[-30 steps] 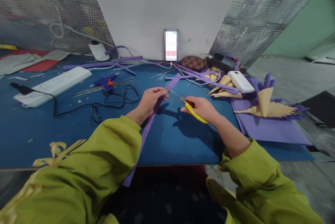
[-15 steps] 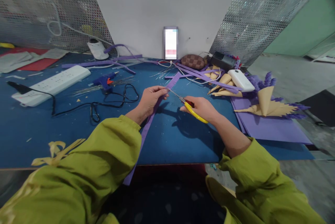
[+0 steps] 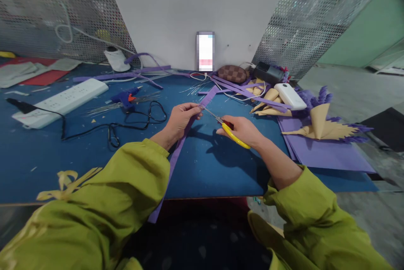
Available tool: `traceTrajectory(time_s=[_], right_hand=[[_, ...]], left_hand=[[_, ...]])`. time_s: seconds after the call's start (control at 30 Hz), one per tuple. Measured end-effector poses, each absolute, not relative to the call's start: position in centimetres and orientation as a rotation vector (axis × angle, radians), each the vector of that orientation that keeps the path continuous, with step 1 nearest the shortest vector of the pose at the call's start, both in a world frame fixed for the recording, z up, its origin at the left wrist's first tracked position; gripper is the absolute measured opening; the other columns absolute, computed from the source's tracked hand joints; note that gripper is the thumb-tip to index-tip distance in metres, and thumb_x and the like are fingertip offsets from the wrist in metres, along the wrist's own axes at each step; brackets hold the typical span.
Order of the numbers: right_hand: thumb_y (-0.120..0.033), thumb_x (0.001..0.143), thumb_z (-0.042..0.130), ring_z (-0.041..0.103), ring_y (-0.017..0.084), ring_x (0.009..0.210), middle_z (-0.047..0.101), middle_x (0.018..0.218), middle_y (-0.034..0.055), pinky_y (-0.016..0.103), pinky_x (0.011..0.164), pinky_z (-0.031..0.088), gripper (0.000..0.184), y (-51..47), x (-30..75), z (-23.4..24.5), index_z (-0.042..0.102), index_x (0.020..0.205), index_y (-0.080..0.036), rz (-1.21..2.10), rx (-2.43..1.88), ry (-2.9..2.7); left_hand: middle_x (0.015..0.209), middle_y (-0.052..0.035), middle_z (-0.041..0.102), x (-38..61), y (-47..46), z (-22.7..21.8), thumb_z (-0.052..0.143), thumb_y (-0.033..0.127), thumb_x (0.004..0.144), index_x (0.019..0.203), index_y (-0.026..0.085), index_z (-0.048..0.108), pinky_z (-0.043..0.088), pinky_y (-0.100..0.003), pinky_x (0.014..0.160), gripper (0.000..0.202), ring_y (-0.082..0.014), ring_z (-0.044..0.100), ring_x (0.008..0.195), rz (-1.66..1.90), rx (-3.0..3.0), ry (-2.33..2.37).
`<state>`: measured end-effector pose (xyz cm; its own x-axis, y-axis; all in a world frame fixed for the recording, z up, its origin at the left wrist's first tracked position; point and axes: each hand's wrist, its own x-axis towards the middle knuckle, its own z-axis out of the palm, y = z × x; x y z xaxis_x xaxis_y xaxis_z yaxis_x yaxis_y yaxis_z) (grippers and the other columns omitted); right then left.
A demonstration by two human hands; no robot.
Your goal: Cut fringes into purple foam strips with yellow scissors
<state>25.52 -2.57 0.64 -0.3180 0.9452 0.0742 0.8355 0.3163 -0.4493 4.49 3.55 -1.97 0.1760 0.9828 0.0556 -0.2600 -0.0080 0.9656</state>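
My right hand is closed around yellow-handled pliers, whose short metal jaws point up and left. A thin metal wire runs from the jaws to my left hand. That hand is closed, thumb and fingers pinched on the wire's other end. Beneath it a long purple paper strip slants across the table and hangs over the front edge. Whether my left fingers also grip the strip is hidden.
A glue gun with a looping black cord and a white power strip lie left. Purple sheets and wrapped paper lavender are at right. A phone stands against the back panel.
Hardly anything differs. Both hands, the pliers and the wire keep their positions, while the whole view shifts very slightly.
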Motion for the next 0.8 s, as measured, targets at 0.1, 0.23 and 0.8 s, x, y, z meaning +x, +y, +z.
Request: traceTrajectory(time_s=[0.1, 0.23, 0.8], right_hand=[[-0.057, 0.084, 0.056, 0.039, 0.011, 0.056, 0.048, 0.062, -0.0034, 0.024, 0.055, 0.022, 0.038, -2.6, 25.51, 0.65, 0.05, 0.073, -0.021, 0.498, -1.599, -2.261], [-0.059, 0.085, 0.054, 0.039, 0.012, 0.056, 0.047, 0.061, -0.0037, 0.024, 0.055, 0.022, 0.04, -2.45, 25.73, 0.45, 0.05, 0.073, -0.021, 0.538, -1.583, -2.264], [-0.056, 0.086, 0.056, 0.035, 0.01, 0.054, 0.045, 0.059, -0.0037, 0.024, 0.053, 0.02, 0.041, -2.29, 25.54, 0.38, 0.049, 0.068, -0.02, 0.448, -1.569, -2.266]], left_hand=[[0.061, 0.0, 0.065, 4.49, 3.61, -2.05, 0.08, 0.026, 0.061, 0.07, 0.015, 0.072, 0.044, -0.023, 0.061, 0.017, -0.0104, 0.056, 0.058, 1.21, 1.114, 0.874], [0.062, -0.0004, 0.065, 4.49, 3.62, -2.08, 0.08, 0.027, 0.062, 0.072, 0.015, 0.072, 0.044, -0.023, 0.062, 0.017, -0.0106, 0.057, 0.059, 1.2, 1.118, 0.869], [0.061, -0.0011, 0.066, 4.54, 3.66, -2.17, 0.082, 0.027, 0.058, 0.07, 0.014, 0.071, 0.046, -0.023, 0.061, 0.02, -0.0103, 0.058, 0.058, 1.191, 1.044, 0.908]])
